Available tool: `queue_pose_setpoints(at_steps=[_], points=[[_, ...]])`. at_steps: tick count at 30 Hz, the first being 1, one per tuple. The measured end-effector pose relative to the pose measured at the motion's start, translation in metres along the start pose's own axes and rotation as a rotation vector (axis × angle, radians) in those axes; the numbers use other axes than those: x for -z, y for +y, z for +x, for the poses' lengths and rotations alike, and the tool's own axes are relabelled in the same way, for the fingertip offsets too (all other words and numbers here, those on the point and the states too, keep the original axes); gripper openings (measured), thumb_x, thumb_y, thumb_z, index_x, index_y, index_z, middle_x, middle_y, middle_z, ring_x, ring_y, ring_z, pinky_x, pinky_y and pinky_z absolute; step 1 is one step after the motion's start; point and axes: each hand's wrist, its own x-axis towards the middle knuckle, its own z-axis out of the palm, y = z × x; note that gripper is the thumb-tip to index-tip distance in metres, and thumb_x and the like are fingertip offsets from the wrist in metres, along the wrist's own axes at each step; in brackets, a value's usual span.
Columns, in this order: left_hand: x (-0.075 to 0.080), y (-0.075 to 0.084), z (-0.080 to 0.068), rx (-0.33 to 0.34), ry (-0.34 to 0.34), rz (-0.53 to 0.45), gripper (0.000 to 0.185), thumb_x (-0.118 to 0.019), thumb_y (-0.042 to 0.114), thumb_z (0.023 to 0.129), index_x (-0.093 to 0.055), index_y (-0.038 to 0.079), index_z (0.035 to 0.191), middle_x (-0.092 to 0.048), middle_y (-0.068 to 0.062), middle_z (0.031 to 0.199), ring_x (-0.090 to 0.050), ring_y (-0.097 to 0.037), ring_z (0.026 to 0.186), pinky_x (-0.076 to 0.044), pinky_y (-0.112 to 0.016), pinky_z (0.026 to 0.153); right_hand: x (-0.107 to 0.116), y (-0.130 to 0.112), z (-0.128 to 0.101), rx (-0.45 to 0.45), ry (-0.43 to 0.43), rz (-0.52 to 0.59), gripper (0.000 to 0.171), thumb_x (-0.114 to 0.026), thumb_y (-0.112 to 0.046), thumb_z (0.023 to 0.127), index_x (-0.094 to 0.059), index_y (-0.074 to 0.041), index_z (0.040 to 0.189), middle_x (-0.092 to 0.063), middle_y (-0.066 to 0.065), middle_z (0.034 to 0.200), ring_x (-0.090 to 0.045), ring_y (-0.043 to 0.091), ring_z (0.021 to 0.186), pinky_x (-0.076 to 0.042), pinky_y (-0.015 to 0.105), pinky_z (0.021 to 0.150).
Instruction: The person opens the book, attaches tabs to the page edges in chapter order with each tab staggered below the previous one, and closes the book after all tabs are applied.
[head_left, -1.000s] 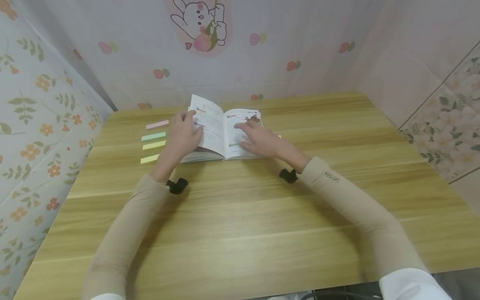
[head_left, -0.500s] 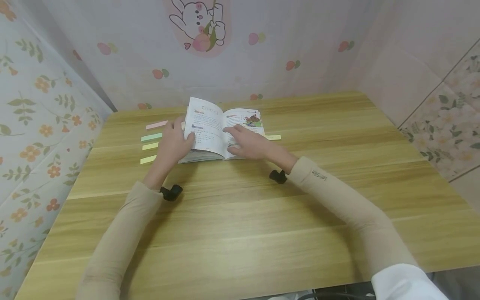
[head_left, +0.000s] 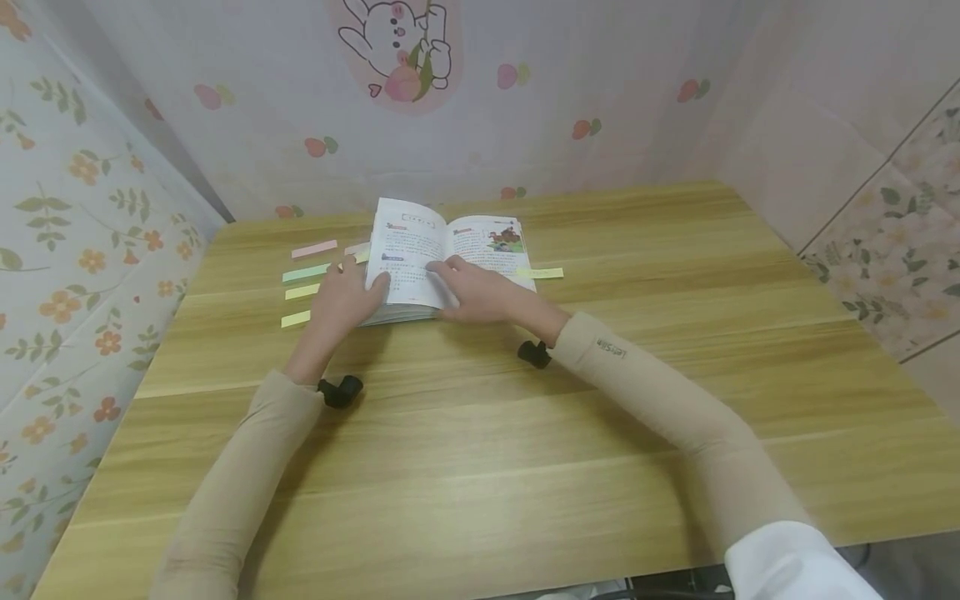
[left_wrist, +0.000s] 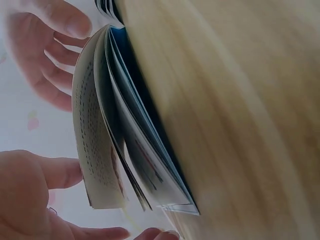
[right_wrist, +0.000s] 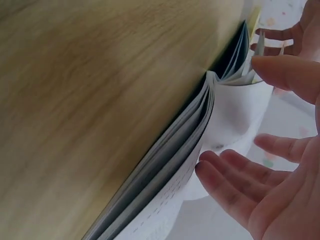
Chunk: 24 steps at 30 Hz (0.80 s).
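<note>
An open book (head_left: 408,250) with printed pages lies toward the back of the table. My left hand (head_left: 341,293) is at its left edge, thumb touching the face of a raised left page and the other fingers out past the edge. In the left wrist view, the loose pages (left_wrist: 95,130) bow up from the stack, with the left thumb (left_wrist: 65,172) against the outermost one. My right hand (head_left: 480,292) reaches across the right page, its extended fingertips at the lower part of the left page near the fold. Paper tabs stick out from the book's left side, and a yellow tab (head_left: 551,273) from its right.
Left of the book, a pink strip (head_left: 314,249), a green strip (head_left: 303,274) and yellow strips (head_left: 296,319) lie on the wooden table (head_left: 450,467). Behind it hangs a patterned curtain (head_left: 600,67). Each wrist carries a black camera (head_left: 341,392).
The raised left page has come down flatter. My left hand has shifted left, off the page face to its edge. My right hand has slid left across the right page to the fold.
</note>
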Motion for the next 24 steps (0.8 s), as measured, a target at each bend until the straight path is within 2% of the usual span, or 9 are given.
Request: queue_pose_setpoints(at_steps=[3, 7, 10, 11, 13, 15, 17, 18, 24], points=[[-0.001, -0.003, -0.001, 0.014, -0.019, -0.013, 0.076, -0.036, 0.045, 0.101, -0.034, -0.016, 0.145, -0.034, -0.039, 0.147, -0.042, -0.054, 0.129, -0.041, -0.066, 0.099, -0.001, -0.004, 0.002, 0.003, -0.008, -0.016, 0.081, -0.073, -0.032, 0.092, -0.03, -0.009, 0.156, -0.044, 0.019, 0.144, -0.054, 0.026, 0.117, -0.052, 0.041, 0.093], [-0.002, -0.008, -0.002, 0.033, -0.063, -0.035, 0.078, -0.033, 0.047, 0.101, -0.031, -0.017, 0.146, -0.042, -0.038, 0.141, -0.049, -0.052, 0.121, -0.044, -0.063, 0.095, -0.002, -0.008, 0.005, 0.004, -0.018, -0.038, 0.084, -0.075, -0.031, 0.091, -0.028, -0.009, 0.157, -0.043, 0.018, 0.145, -0.056, 0.025, 0.111, -0.054, 0.039, 0.085], [-0.002, -0.011, -0.001, 0.013, -0.078, -0.038, 0.075, -0.033, 0.044, 0.101, -0.034, -0.016, 0.147, -0.052, -0.035, 0.129, -0.057, -0.043, 0.1, -0.05, -0.052, 0.078, -0.003, -0.009, 0.007, 0.007, -0.018, -0.064, 0.084, -0.075, -0.03, 0.09, -0.029, -0.009, 0.157, -0.043, 0.018, 0.144, -0.055, 0.025, 0.11, -0.054, 0.038, 0.085], [-0.002, -0.012, -0.001, 0.005, -0.077, -0.031, 0.073, -0.035, 0.042, 0.101, -0.038, -0.016, 0.145, -0.056, -0.032, 0.118, -0.057, -0.039, 0.09, -0.05, -0.046, 0.07, -0.004, -0.009, 0.008, 0.008, -0.017, -0.074, 0.084, -0.076, -0.029, 0.09, -0.03, -0.009, 0.157, -0.043, 0.018, 0.144, -0.055, 0.025, 0.11, -0.054, 0.039, 0.085], [-0.002, -0.013, 0.0, -0.003, -0.076, -0.015, 0.064, -0.037, 0.039, 0.099, -0.054, -0.015, 0.129, -0.057, -0.024, 0.095, -0.051, -0.029, 0.072, -0.042, -0.037, 0.056, -0.006, -0.01, 0.01, 0.009, -0.019, -0.106, 0.083, -0.076, -0.029, 0.09, -0.031, -0.009, 0.156, -0.043, 0.019, 0.144, -0.055, 0.026, 0.111, -0.054, 0.039, 0.086], [-0.002, -0.014, 0.0, -0.007, -0.073, 0.007, 0.052, -0.04, 0.036, 0.097, -0.062, -0.01, 0.102, -0.051, -0.015, 0.077, -0.043, -0.022, 0.062, -0.033, -0.031, 0.05, -0.008, -0.01, 0.012, 0.012, -0.021, -0.139, 0.082, -0.076, -0.029, 0.09, -0.032, -0.009, 0.156, -0.044, 0.02, 0.144, -0.055, 0.027, 0.112, -0.054, 0.039, 0.086], [-0.002, -0.015, -0.001, -0.013, -0.071, 0.021, 0.04, -0.041, 0.034, 0.095, -0.054, 0.001, 0.076, -0.044, -0.007, 0.066, -0.04, -0.018, 0.056, -0.03, -0.028, 0.046, -0.009, -0.011, 0.014, 0.013, -0.022, -0.167, 0.08, -0.076, -0.03, 0.09, -0.033, -0.01, 0.155, -0.044, 0.02, 0.143, -0.054, 0.028, 0.112, -0.054, 0.039, 0.087], [-0.002, -0.015, -0.001, -0.016, -0.074, 0.02, 0.037, -0.042, 0.033, 0.095, -0.047, 0.006, 0.07, -0.043, -0.005, 0.064, -0.039, -0.017, 0.054, -0.029, -0.027, 0.046, -0.01, -0.011, 0.014, 0.013, -0.02, -0.18, 0.08, -0.075, -0.03, 0.09, -0.033, -0.01, 0.155, -0.044, 0.019, 0.143, -0.054, 0.028, 0.112, -0.053, 0.039, 0.088], [-0.003, -0.018, -0.001, -0.039, -0.089, -0.017, 0.038, -0.043, 0.031, 0.095, -0.042, 0.011, 0.063, -0.04, 0.0, 0.056, -0.034, -0.013, 0.05, -0.025, -0.025, 0.045, -0.01, -0.011, 0.016, 0.013, 0.002, -0.179, 0.074, -0.075, -0.03, 0.09, -0.039, -0.01, 0.152, -0.046, 0.018, 0.139, -0.053, 0.028, 0.113, -0.052, 0.04, 0.091]])
